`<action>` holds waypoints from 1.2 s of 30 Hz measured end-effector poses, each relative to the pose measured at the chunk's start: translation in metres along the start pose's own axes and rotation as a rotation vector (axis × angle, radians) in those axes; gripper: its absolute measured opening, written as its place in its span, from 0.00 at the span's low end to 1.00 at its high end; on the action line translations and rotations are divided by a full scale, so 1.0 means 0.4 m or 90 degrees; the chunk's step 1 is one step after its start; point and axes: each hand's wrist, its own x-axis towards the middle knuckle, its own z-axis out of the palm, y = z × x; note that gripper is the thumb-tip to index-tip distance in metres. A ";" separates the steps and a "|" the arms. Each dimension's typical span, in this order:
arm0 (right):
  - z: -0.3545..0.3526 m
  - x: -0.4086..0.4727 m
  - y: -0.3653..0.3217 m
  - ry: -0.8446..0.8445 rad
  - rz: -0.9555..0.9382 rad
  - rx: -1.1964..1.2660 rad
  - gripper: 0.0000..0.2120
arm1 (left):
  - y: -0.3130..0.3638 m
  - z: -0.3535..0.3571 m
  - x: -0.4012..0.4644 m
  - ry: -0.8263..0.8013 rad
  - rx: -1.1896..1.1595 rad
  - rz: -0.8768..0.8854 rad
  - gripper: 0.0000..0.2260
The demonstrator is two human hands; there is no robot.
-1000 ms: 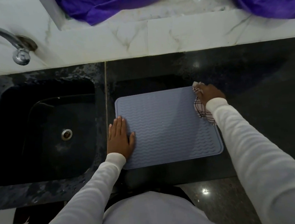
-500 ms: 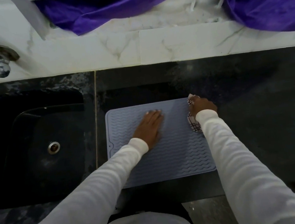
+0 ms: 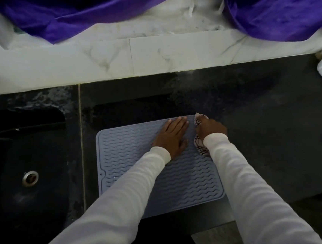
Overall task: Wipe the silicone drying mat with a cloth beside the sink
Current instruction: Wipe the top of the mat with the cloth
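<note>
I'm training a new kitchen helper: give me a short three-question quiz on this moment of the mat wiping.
1. True or false: the left hand lies flat on the drying mat.
2. Which hand grips the checked cloth?
3. The sink lies on the mat's: A) left B) right C) near side.

Key: 1 true. 2 the right hand. 3 A.

The right hand covers most of the checked cloth, so its grip is perhaps a bunching one. Beneath both sleeves, parts of the mat are hidden. Left of the left hand, the sink runs off the edge.
</note>
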 end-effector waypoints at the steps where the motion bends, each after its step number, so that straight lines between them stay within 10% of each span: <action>1: -0.002 -0.003 0.000 -0.006 0.002 -0.017 0.20 | 0.000 0.002 0.000 0.001 -0.002 -0.001 0.31; 15: 0.016 -0.106 0.024 -0.112 0.034 -0.011 0.32 | -0.002 0.000 -0.003 0.028 -0.026 -0.002 0.31; 36: 0.088 -0.189 0.089 -0.036 0.015 0.036 0.25 | 0.000 0.005 -0.007 0.051 -0.021 -0.008 0.31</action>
